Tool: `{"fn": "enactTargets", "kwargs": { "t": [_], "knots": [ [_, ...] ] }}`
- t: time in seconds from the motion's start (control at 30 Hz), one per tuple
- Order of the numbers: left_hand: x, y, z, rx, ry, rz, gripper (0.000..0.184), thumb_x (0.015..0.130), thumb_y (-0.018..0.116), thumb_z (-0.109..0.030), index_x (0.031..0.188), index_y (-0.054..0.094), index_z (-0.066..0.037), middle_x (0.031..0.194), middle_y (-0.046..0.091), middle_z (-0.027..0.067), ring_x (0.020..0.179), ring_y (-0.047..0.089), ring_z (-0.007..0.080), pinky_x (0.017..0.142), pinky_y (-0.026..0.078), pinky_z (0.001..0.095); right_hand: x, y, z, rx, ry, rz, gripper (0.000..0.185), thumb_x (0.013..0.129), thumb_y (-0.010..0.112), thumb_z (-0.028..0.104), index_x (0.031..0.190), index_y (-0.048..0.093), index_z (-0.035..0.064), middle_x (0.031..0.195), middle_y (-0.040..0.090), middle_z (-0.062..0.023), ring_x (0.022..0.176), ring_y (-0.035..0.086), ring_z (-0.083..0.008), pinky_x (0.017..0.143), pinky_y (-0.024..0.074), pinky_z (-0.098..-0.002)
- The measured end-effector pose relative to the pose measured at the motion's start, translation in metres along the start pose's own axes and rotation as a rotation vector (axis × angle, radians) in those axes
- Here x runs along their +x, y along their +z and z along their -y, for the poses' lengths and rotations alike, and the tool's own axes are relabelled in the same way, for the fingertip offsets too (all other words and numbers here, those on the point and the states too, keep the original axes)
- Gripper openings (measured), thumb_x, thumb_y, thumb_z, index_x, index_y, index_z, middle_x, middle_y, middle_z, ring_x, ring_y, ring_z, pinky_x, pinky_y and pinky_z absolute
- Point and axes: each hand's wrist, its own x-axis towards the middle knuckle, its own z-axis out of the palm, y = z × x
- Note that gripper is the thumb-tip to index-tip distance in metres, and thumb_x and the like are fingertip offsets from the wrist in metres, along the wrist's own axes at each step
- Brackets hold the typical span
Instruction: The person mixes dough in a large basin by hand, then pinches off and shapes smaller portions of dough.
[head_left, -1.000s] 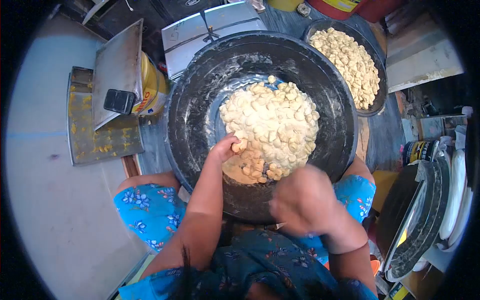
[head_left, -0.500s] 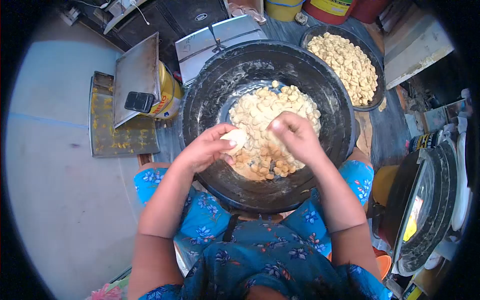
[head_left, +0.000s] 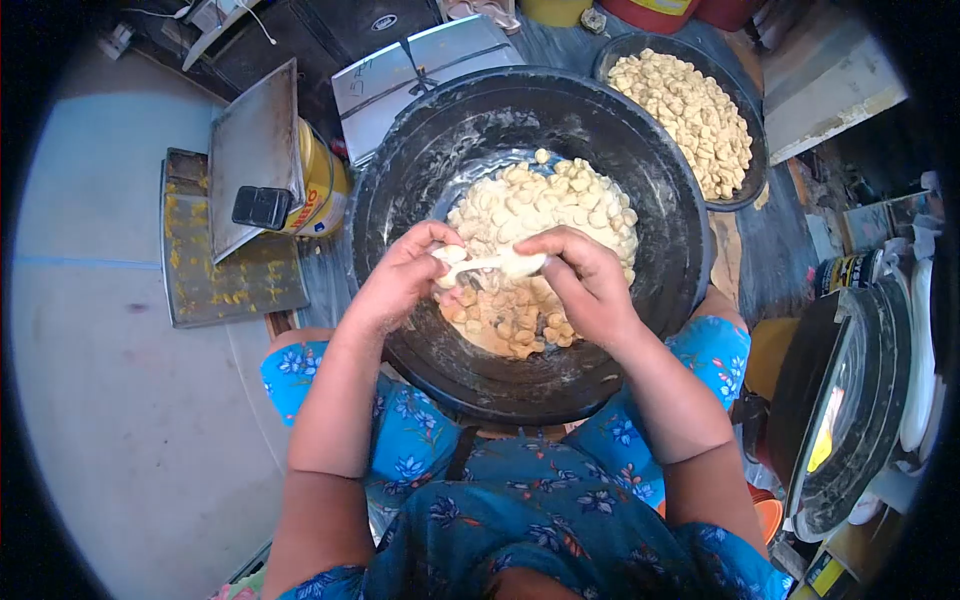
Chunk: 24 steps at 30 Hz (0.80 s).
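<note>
I count two bare hands, the left hand [head_left: 396, 280] and the right hand [head_left: 592, 278], pinching one pale, stretched dough-like strip [head_left: 518, 264] between them. It hangs above one large round black basin [head_left: 662, 228] of floury cream lumps [head_left: 540, 205], too many to count; one smaller round black basin [head_left: 757, 150] lies beyond.

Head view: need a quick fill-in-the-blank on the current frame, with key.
1. A pale strand spans the gap between the left hand and the ____ hand.
2. They are over the ____ tub of pale pieces, not the smaller tub.
3. The person's blue clothing is printed with ____.
4. The bucket with red lettering is mostly ____.

Missing words: right; larger; flowers; yellow.
</note>
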Motion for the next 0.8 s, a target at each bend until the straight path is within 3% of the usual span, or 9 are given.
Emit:
{"fn": "enactTargets", "kwargs": {
  "t": [0.1,0.2,0.37,0.43,0.53,0.6,0.67,0.77,0.8],
  "knots": [
    [0.010,-0.017,0.000,0.318,-0.055,-0.152,0.025,0.076,0.046,-0.002,0.099,0.056,-0.004,0.088,0.061,0.0045,0.063,0.054,0.0101,0.053,0.042,0.0218,-0.001,-0.005,-0.004,0.301,0.017,-0.056,0.017,0.080,0.046,-0.009,0.083,0.058,0.0015,0.084,0.056,-0.0086,0.077,0.057,-0.0188,0.074,0.0457,-0.0286],
    [0.019,-0.031,0.013,0.345,-0.142,-0.128,0.022,0.076,0.048,-0.004,0.095,0.059,-0.004,0.085,0.061,0.0013,0.064,0.052,0.0082,0.056,0.041,0.0212,0.005,-0.016,-0.005,-0.009,0.024,0.113,0.015,0.079,0.048,-0.007,0.087,0.058,0.0007,0.087,0.055,-0.0101,0.086,0.056,-0.0200,0.079,0.0443,-0.0287],
    [0.018,-0.007,0.013,0.340,-0.072,0.197,0.019,0.077,0.056,-0.005,0.095,0.059,-0.004,0.086,0.059,0.0003,0.077,0.054,0.0081,0.068,0.043,0.0225,-0.006,0.018,-0.035,-0.401,0.040,0.180,0.062,0.076,0.063,0.011,0.132,0.036,0.0027,0.122,0.048,-0.0198,0.116,0.046,-0.0372,0.099,0.0363,-0.0434],
    [0.014,0.001,0.017,0.368,0.038,0.319,0.020,0.076,0.066,-0.006,0.095,0.060,-0.005,0.091,0.058,0.0001,0.086,0.053,0.0084,0.078,0.042,0.0239,-0.012,0.029,-0.054,-0.350,0.067,0.256,0.055,0.078,0.063,0.013,0.127,0.041,0.0034,0.119,0.050,-0.0211,0.112,0.049,-0.0376,0.096,0.0388,-0.0430],
    [0.012,0.003,0.012,0.477,0.103,0.241,0.020,0.075,0.069,-0.006,0.093,0.061,-0.006,0.088,0.058,-0.0003,0.084,0.054,0.0090,0.077,0.043,0.0249,-0.006,0.038,-0.056,-0.400,0.387,0.616,0.034,0.084,0.058,0.023,0.112,0.053,0.0048,0.108,0.056,-0.0221,0.102,0.055,-0.0374,0.087,0.0438,-0.0439],
    [0.011,-0.003,0.000,0.586,0.347,-0.137,0.013,0.076,0.069,-0.007,0.086,0.062,-0.004,0.079,0.058,0.0002,0.078,0.056,0.0100,0.072,0.044,0.0241,-0.004,0.042,-0.061,-0.574,0.413,0.862,0.029,0.086,0.055,0.027,0.105,0.057,0.0049,0.103,0.058,-0.0217,0.098,0.057,-0.0368,0.084,0.0451,-0.0441],
    [0.010,-0.028,-0.017,0.027,0.295,-0.220,0.011,0.078,0.066,-0.012,0.081,0.063,-0.001,0.076,0.060,0.0019,0.070,0.057,0.0113,0.068,0.045,0.0244,-0.008,0.040,-0.056,-0.583,0.403,0.938,0.033,0.086,0.057,0.031,0.105,0.059,0.0048,0.104,0.058,-0.0203,0.100,0.056,-0.0361,0.084,0.0448,-0.0438],
    [0.011,-0.041,-0.026,0.258,0.200,-0.200,0.017,0.081,0.062,-0.016,0.080,0.065,0.001,0.081,0.065,0.0051,0.067,0.058,0.0127,0.064,0.046,0.0243,-0.023,0.039,-0.059,-0.493,0.257,0.914,0.041,0.085,0.058,0.036,0.109,0.059,0.0042,0.103,0.057,-0.0182,0.101,0.055,-0.0347,0.085,0.0447,-0.0428],
    [0.013,-0.039,-0.024,0.439,0.000,-0.167,0.018,0.079,0.062,-0.017,0.084,0.067,0.000,0.096,0.067,0.0105,0.077,0.061,0.0167,0.070,0.047,0.0271,-0.026,0.039,-0.060,-0.445,0.187,0.886,0.043,0.084,0.059,0.038,0.111,0.058,0.0039,0.103,0.057,-0.0175,0.101,0.055,-0.0342,0.085,0.0447,-0.0424]
  ]
}}
